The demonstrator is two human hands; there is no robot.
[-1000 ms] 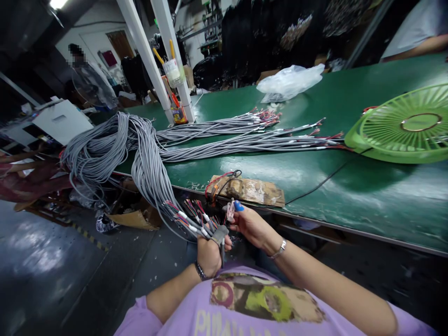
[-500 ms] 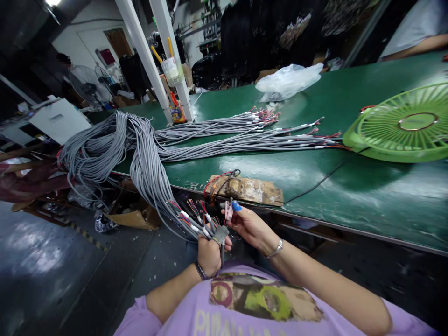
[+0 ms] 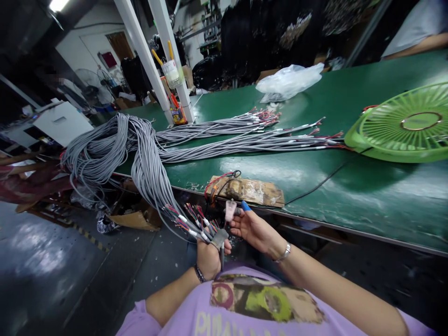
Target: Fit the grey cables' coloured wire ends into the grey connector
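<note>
My left hand (image 3: 209,258) is wrapped round the end of a bundle of grey cables (image 3: 191,225), whose stripped ends show thin coloured wires and white bands. A grey wrap (image 3: 219,239) covers the thumb area of that hand. To the right, my right hand (image 3: 257,232) is open, palm turned up, with a blue cover on the thumb tip. A small pale pink clip-like piece (image 3: 230,211) is at its fingertips, just under the bench edge; the thumb stands away from it. Whether the index finger touches the piece I cannot tell.
A worn wooden block (image 3: 257,190) with red and black leads lies at the edge of the green bench (image 3: 378,200). More grey cables (image 3: 224,148) stretch across the bench. A green fan (image 3: 402,126) stands right, a plastic bag (image 3: 289,80) behind, white posts (image 3: 140,56) left.
My right hand has let go of the pink piece, its thumb lifting away, and has moved slightly right. My left hand keeps its hold on the cables, whose wire ends have shifted a little.
</note>
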